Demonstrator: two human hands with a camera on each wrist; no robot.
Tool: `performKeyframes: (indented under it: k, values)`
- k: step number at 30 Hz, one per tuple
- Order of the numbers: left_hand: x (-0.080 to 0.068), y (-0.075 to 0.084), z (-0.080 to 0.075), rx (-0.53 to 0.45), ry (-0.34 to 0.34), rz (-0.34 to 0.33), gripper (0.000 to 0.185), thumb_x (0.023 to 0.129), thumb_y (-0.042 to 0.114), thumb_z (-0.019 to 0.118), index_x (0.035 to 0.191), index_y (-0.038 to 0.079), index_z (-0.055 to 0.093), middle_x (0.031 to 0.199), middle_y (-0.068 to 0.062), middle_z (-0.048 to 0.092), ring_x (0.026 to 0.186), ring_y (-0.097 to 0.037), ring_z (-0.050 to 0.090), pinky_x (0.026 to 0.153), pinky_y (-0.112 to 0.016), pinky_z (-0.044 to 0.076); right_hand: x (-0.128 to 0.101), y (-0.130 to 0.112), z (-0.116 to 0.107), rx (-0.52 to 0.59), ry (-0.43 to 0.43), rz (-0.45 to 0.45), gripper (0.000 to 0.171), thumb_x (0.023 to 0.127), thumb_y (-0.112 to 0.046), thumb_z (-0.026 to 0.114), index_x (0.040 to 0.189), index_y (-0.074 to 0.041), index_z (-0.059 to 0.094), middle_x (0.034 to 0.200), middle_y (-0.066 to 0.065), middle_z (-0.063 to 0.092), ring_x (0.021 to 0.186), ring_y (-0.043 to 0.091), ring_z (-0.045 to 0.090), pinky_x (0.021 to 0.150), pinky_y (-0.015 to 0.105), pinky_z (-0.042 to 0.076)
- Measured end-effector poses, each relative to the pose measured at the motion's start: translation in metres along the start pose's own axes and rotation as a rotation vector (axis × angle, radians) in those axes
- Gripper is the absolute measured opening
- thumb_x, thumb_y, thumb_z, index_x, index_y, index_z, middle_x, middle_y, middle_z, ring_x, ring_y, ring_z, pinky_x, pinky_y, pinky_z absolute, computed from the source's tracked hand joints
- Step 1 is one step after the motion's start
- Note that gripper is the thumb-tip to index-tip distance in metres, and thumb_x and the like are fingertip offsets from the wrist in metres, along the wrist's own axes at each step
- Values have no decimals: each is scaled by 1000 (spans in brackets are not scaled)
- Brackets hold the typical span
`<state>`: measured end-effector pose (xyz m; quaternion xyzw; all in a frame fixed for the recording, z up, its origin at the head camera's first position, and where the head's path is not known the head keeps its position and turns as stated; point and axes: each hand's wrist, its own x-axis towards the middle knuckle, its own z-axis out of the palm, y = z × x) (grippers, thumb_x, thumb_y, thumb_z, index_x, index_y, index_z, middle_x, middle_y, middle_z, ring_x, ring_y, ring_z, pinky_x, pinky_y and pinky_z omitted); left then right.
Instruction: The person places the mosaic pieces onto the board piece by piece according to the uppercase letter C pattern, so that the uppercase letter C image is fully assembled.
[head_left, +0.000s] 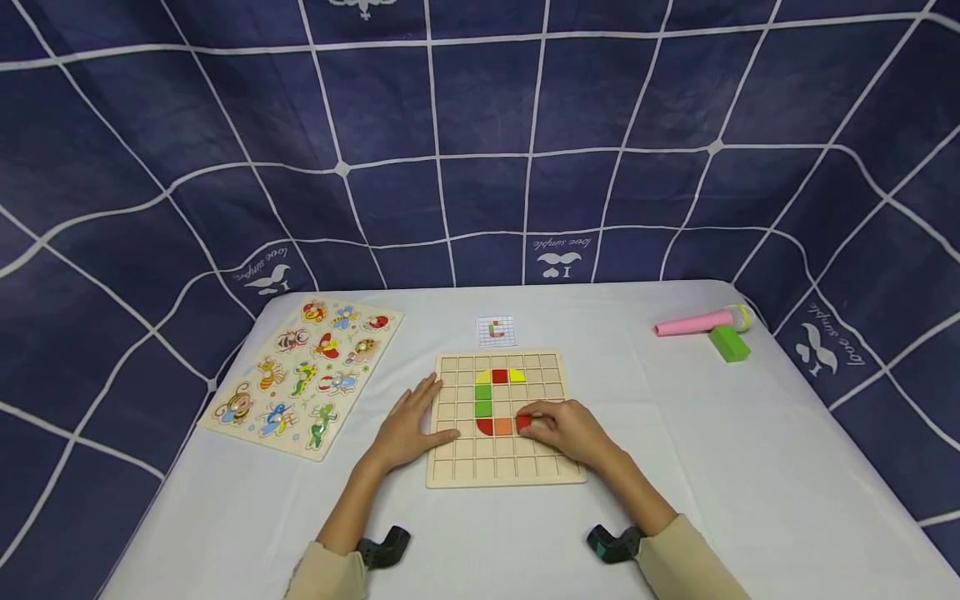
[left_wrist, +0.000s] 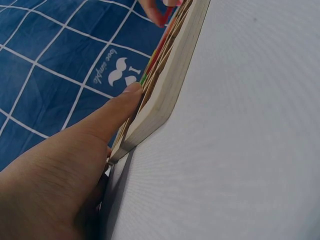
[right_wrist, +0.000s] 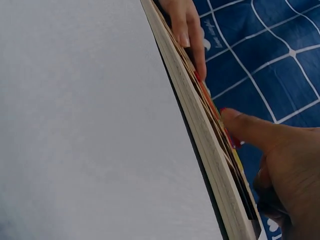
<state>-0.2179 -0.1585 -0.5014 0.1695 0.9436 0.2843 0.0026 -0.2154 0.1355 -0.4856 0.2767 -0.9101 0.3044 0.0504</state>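
Observation:
A wooden grid board [head_left: 465,473] lies on the table in the head view, with coloured tiles set in a C-like shape. Two green tiles [head_left: 483,408] form its left side, between yellow and red pieces above and red and orange ones below. My right hand [head_left: 573,429] pinches a red tile [head_left: 522,423] at the right end of the lower row, beside the orange tile [head_left: 503,427]. My left hand [head_left: 405,429] rests against the board's left edge, fingers extended and thumb lying on the grid; the thumb shows on the rim in the left wrist view.
A small pattern card [head_left: 497,332] lies behind the board. To the left is an insect-picture knob puzzle [head_left: 307,379]. At the back right a pink toy microphone [head_left: 697,322] lies against a green block [head_left: 728,343]. Blue checked cloth [head_left: 480,108] hangs around the table.

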Motion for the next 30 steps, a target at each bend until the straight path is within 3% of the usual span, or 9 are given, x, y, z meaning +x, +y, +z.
performKeyframes:
  k: [12, 20, 23, 27, 30]
  values:
    - [1, 0, -1, 3, -3, -12, 93, 72, 60, 62, 143, 13, 23, 150, -3, 15, 137, -19, 14, 112, -38, 8, 1, -1, 6, -2, -17, 6, 26, 78, -38, 67, 100, -24, 67, 46, -16, 31, 43, -2, 23, 40, 14, 21]
    - [1, 0, -1, -18, -11, -18, 94, 72, 61, 61, 143, 14, 23, 150, 0, 14, 137, -18, 12, 112, -39, 8, 0, 0, 1, -3, -15, 21, 37, 78, -39, 66, 110, -20, 64, 44, -15, 30, 42, -2, 19, 40, 15, 20]
    - [1, 0, -2, -39, -22, -20, 94, 72, 61, 61, 144, 15, 22, 150, 1, 14, 137, -19, 12, 112, -40, 8, -1, 2, -4, 4, -3, 36, 35, 78, -41, 66, 107, -21, 66, 44, -14, 31, 42, -1, 19, 39, 16, 20]
    - [0, -5, -6, -135, -44, -30, 90, 74, 57, 62, 144, 16, 22, 150, 2, 16, 137, -19, 12, 112, -40, 9, -2, 10, -15, 37, 41, 76, 28, 80, -38, 64, 101, -20, 68, 45, -13, 33, 41, -1, 24, 37, 17, 23]
    - [-2, -12, -12, -298, -79, -95, 85, 76, 50, 63, 143, 20, 22, 149, 4, 19, 137, -17, 13, 111, -42, 13, -5, 21, -27, 26, 101, 98, 24, 83, -36, 63, 99, -19, 68, 47, -13, 35, 41, 0, 28, 37, 18, 25]
